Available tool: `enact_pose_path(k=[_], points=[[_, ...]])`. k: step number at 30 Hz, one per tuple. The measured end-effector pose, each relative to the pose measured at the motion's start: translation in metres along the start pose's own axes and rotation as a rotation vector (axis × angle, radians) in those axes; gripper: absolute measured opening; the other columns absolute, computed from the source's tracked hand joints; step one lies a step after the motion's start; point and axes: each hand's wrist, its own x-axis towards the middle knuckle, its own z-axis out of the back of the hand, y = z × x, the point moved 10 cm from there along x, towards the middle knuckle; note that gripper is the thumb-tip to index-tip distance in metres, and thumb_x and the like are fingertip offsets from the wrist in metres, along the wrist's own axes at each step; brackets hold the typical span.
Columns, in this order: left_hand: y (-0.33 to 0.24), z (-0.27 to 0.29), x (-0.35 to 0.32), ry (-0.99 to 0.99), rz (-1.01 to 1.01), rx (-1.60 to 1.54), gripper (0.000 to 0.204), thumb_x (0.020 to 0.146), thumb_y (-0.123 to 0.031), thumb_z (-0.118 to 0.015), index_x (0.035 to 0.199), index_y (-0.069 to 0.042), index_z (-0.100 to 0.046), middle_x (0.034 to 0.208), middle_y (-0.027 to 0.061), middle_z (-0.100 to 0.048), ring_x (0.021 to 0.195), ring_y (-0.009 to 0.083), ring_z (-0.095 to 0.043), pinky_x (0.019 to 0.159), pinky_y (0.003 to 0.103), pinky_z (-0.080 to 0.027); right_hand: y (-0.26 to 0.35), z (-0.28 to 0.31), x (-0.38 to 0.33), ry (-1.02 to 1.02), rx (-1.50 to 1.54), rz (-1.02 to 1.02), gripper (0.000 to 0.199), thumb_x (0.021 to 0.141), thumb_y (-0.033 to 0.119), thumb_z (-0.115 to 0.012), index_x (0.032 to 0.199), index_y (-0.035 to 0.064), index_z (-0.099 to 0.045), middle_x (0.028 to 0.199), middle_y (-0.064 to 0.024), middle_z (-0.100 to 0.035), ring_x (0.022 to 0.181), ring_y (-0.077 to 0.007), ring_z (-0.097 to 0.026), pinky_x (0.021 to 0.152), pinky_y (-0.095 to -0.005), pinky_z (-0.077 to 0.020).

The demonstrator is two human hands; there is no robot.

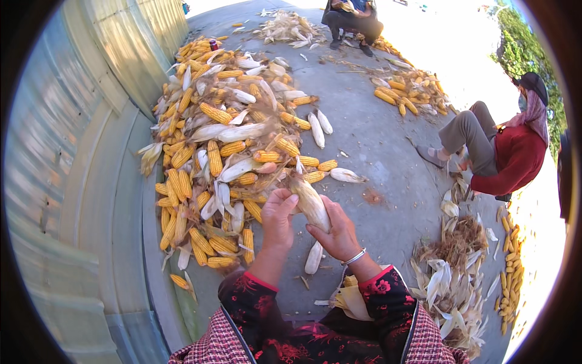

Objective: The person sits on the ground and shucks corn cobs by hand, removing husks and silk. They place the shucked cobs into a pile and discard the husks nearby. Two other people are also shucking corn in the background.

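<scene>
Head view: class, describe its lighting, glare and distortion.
Head view: strong sunlight; the far right ground is washed out by glare; the fisheye bends the corrugated metal wall and leaves black corners; both hands on the pale-husked corn cob look sharp.

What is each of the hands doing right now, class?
Left hand: closed on the tip of the unhusked corn cob.
Right hand: closed around the same cob.

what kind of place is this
Probably an outdoor farmyard or village lane used for husking maize. A big pile of corn cobs lies on the concrete ground, both hands hold a husked ear, and stripped husks are heaped nearby.
</scene>
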Motion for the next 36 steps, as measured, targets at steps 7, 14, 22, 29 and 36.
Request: enact_pose_path(k=[7,14,22,29,36], points=[[-0.012,-0.016,-0.008,0.058,-0.088,0.122,0.011,0.088,-0.004,-0.067,0.095,-0.007,-0.059,0.093,0.0005,-0.063,0.085,0.0082,-0.057,0.08,0.024,-0.046,-0.022,-0.009,-0.002,0.043,0.255,-0.165,0.072,0.078,0.026,-0.079,0.137,0.0013,-0.046,0.124,-0.0193,-0.061,0.114,-0.0309,-0.061,0.093,-0.037,-0.0484],[0.012,-0.015,-0.015,0.068,0.009,-0.018,0.013,0.091,-0.001,-0.06,0.099,-0.008,-0.055,0.095,0.0014,-0.059,0.091,0.0101,-0.056,0.087,0.026,-0.045,-0.055,-0.031,-0.005,0.107,0.657,-0.377,0.068,0.079,0.024,-0.078,0.135,0.0,-0.048,0.119,-0.0122,-0.062,0.108,-0.0174,-0.059,0.092,-0.0331,-0.0483],[0.047,-0.011,-0.023,0.071,0.13,-0.215,0.014,0.093,0.002,-0.051,0.104,-0.007,-0.054,0.101,0.0061,-0.061,0.094,0.0162,-0.059,0.09,0.031,-0.048,-0.042,-0.041,-0.01,0.101,1.104,-0.455,0.042,0.098,0.022,-0.059,0.133,0.0006,-0.049,0.12,-0.0065,-0.06,0.108,-0.0124,-0.057,0.094,-0.0302,-0.0466],[0.045,-0.011,-0.02,0.041,0.197,-0.339,0.015,0.092,0.001,-0.049,0.103,-0.007,-0.056,0.101,0.0104,-0.063,0.098,0.0218,-0.061,0.094,0.037,-0.049,-0.051,-0.045,-0.009,0.041,1.351,-0.544,0.036,0.099,0.02,-0.057,0.129,0.0011,-0.052,0.12,-0.0072,-0.061,0.11,-0.015,-0.058,0.096,-0.0332,-0.0468],[0.032,-0.027,-0.02,0.095,0.241,-0.304,0.014,0.092,0.0,-0.047,0.102,-0.005,-0.054,0.099,0.013,-0.063,0.095,0.024,-0.063,0.09,0.038,-0.052,-0.04,-0.035,-0.001,0.121,1.492,-0.456,0.038,0.097,0.028,-0.057,0.124,0.002,-0.054,0.123,-0.014,-0.061,0.11,-0.0217,-0.06,0.099,-0.0383,-0.0462]])
